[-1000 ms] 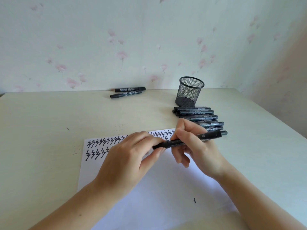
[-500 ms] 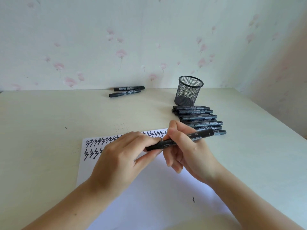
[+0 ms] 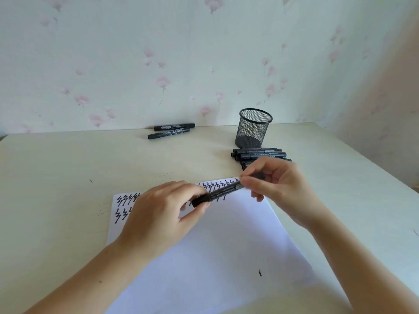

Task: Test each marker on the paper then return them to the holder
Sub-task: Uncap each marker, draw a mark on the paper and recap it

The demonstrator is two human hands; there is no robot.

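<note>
A black marker (image 3: 223,191) is held level above the white paper (image 3: 215,250), gripped at both ends. My left hand (image 3: 163,214) pinches its left end, the cap side. My right hand (image 3: 278,189) pinches its right end. The paper carries two rows of black zigzag test marks along its far edge, partly hidden by my hands. A black mesh holder (image 3: 253,128) stands upright and looks empty at the back right. A row of several black markers (image 3: 258,155) lies just in front of it, partly behind my right hand.
Two more black markers (image 3: 171,130) lie near the wall at the back middle of the pale table (image 3: 56,168). A small stray ink mark (image 3: 260,273) sits low on the paper. The table's right edge runs diagonally at the far right.
The marker and both hands have shifted left over the paper. My right hand has slid from the marker's middle toward its right end.
</note>
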